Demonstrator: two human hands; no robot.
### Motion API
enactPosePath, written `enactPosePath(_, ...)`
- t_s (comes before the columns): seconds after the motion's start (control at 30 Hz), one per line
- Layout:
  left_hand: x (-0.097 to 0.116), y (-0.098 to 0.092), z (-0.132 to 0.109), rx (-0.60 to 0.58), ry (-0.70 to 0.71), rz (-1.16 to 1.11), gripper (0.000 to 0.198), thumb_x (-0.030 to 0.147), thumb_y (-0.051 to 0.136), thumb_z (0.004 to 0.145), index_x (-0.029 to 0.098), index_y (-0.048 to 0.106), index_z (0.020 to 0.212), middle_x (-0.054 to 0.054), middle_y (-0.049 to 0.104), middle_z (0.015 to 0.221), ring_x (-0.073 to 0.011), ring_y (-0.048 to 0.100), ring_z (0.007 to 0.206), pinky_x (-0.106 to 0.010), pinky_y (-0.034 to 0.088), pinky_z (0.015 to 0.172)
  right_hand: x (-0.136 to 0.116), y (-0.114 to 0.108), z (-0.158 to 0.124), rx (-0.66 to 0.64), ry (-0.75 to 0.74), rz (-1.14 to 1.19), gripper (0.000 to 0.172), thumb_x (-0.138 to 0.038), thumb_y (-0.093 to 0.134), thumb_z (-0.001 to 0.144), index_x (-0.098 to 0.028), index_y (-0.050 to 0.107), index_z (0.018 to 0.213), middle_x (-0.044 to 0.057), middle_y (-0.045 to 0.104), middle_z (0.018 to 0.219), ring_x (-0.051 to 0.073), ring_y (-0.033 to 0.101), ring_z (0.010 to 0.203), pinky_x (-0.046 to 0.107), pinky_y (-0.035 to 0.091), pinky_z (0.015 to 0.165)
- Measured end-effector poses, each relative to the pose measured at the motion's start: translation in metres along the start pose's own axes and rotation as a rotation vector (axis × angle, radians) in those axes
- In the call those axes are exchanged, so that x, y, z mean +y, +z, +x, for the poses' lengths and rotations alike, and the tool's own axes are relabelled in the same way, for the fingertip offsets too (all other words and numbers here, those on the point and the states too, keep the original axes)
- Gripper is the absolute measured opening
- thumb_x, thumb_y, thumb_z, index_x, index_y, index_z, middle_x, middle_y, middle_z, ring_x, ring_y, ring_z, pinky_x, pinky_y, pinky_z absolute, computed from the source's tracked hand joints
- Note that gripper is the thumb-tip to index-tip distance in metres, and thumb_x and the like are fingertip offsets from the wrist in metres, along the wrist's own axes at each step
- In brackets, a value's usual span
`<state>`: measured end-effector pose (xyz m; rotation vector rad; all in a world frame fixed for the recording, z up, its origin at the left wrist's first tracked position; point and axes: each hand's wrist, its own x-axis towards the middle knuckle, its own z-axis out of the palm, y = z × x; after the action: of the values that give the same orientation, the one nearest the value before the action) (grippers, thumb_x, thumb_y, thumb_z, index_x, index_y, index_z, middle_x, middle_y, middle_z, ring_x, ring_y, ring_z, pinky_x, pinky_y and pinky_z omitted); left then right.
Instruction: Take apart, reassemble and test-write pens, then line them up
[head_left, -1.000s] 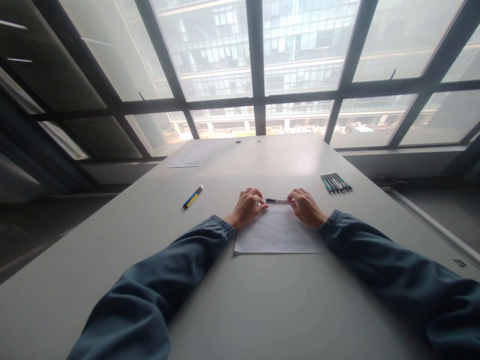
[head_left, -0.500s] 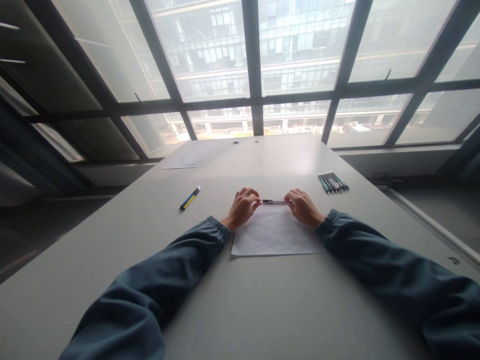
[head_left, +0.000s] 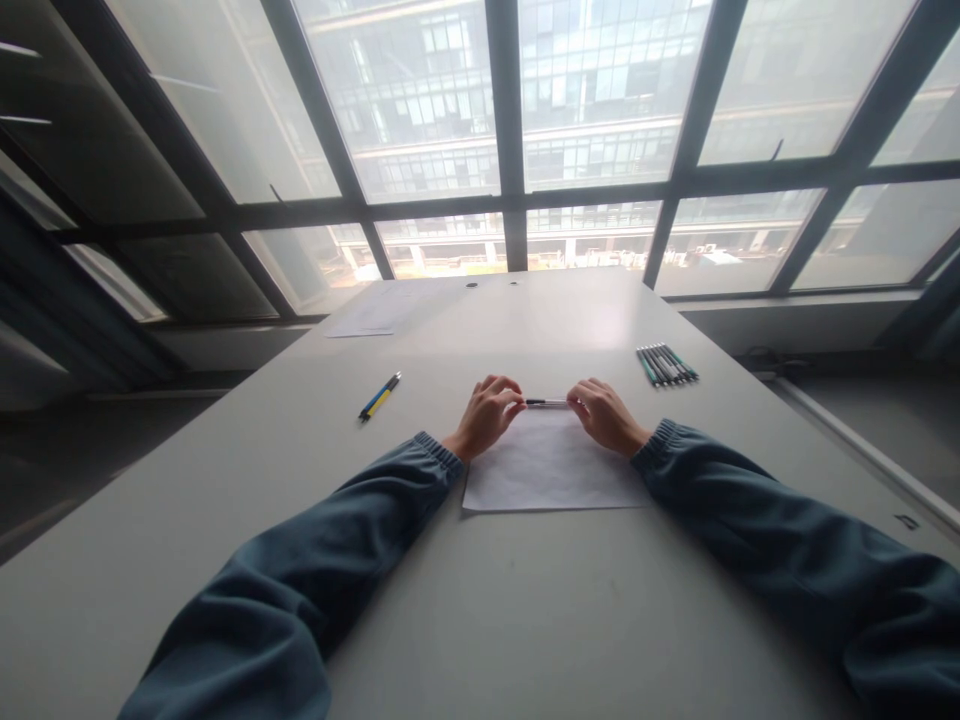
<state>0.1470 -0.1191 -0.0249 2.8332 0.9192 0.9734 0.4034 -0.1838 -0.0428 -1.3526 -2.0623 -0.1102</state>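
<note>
A slim pen (head_left: 547, 403), dark at its left part and clear or pale toward the right, lies level between my two hands, over the far edge of a white paper sheet (head_left: 551, 470). My left hand (head_left: 486, 415) pinches the pen's dark left end between thumb and fingertips. The right end is pinched in my right hand (head_left: 604, 415). Both wrists rest near the sides of the sheet. To the left lie a blue pen and a yellow pen (head_left: 380, 398), side by side. Several green, grey and black pens (head_left: 667, 366) form a row at the right.
The white table (head_left: 525, 610) reaches to the large windows. Printed sheets (head_left: 367, 312) lie at its far left. Two small dark round spots (head_left: 472, 285) show near the far edge, and a small dark mark (head_left: 907, 521) at the right edge.
Both hands keep their pinch on the pen. My right fingertips have shifted very slightly left, and my left hand has moved a touch to the right.
</note>
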Motion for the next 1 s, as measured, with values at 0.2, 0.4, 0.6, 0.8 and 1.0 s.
enactPosePath(0.2,0.0001,-0.0004,0.0000,0.017,0.015,0.007,0.017,0.030,0.060,0.097,0.022,0.073,0.090,-0.006,0.068,0.109,-0.0226,0.056,0.106,-0.039,0.044,0.095,-0.0003,-0.0010,0.0003,0.016,0.003,0.003,0.018,-0.017,0.051,0.098,-0.019,0.062,0.084,0.008,0.065,0.085,0.023,0.054,0.086,0.034,0.040,0.079)
enactPosePath(0.4,-0.0006,0.0006,0.0004,0.026,-0.013,0.020,0.016,0.030,0.061,0.096,0.022,0.073,0.090,-0.006,0.069,0.109,-0.0232,0.056,0.107,-0.041,0.044,0.095,-0.0005,-0.0016,-0.0004,0.030,0.013,0.005,0.018,-0.018,0.051,0.097,-0.020,0.063,0.083,0.008,0.065,0.085,0.023,0.055,0.085,0.034,0.041,0.078)
enactPosePath(0.6,0.0012,-0.0008,0.0006,0.016,0.014,0.009,0.016,0.030,0.061,0.096,0.022,0.072,0.089,-0.006,0.069,0.108,-0.0229,0.057,0.105,-0.040,0.045,0.095,-0.0007,-0.0003,0.0003,0.009,-0.011,0.025,0.019,-0.018,0.050,0.098,-0.020,0.062,0.083,0.008,0.065,0.084,0.023,0.054,0.085,0.034,0.042,0.079)
enactPosePath(0.8,0.0026,-0.0015,0.0007,0.002,0.037,-0.026,0.016,0.030,0.060,0.096,0.022,0.072,0.089,-0.006,0.068,0.108,-0.0216,0.056,0.104,-0.038,0.046,0.093,-0.0009,-0.0006,-0.0012,-0.018,-0.036,0.079,0.020,-0.021,0.048,0.100,-0.020,0.063,0.086,0.006,0.065,0.086,0.019,0.056,0.080,0.030,0.042,0.076)
enactPosePath(1.0,0.0016,-0.0003,0.0008,0.012,0.062,-0.059,0.015,0.028,0.059,0.097,0.021,0.070,0.090,-0.006,0.069,0.106,-0.0214,0.057,0.103,-0.039,0.047,0.094,-0.0030,-0.0035,-0.0027,-0.023,-0.016,0.116,0.025,-0.025,0.045,0.102,-0.020,0.064,0.088,0.006,0.065,0.086,0.017,0.057,0.076,0.027,0.041,0.072)
